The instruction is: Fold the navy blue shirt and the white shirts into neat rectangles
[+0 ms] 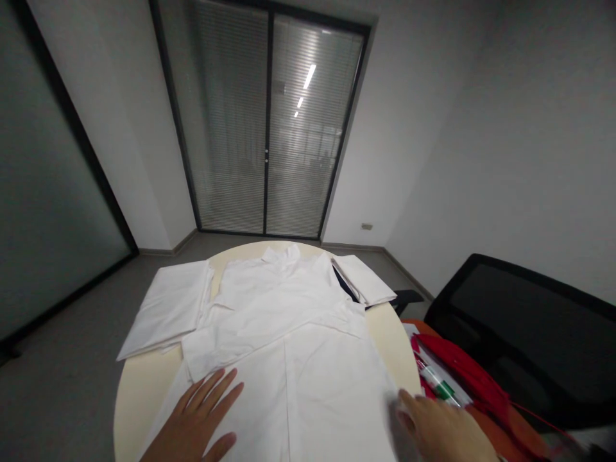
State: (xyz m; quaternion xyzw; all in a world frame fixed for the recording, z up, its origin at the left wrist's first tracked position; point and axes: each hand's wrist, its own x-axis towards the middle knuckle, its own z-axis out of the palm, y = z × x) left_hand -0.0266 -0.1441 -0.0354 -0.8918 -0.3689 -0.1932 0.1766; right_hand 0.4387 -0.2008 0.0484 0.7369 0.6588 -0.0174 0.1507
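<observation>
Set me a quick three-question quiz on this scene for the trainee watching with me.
1. Multiple choice: how is the left hand held at the white garment?
a) In a fist
b) With fingers spread
c) With fingertips pinched together
2. True or false: in this view, the black chair is to the right of the round table.
3. Fill in: the right hand is at the ____ edge of the white garment, as the camera sees it.

Key: 1. b. 2. True. 3. right.
</observation>
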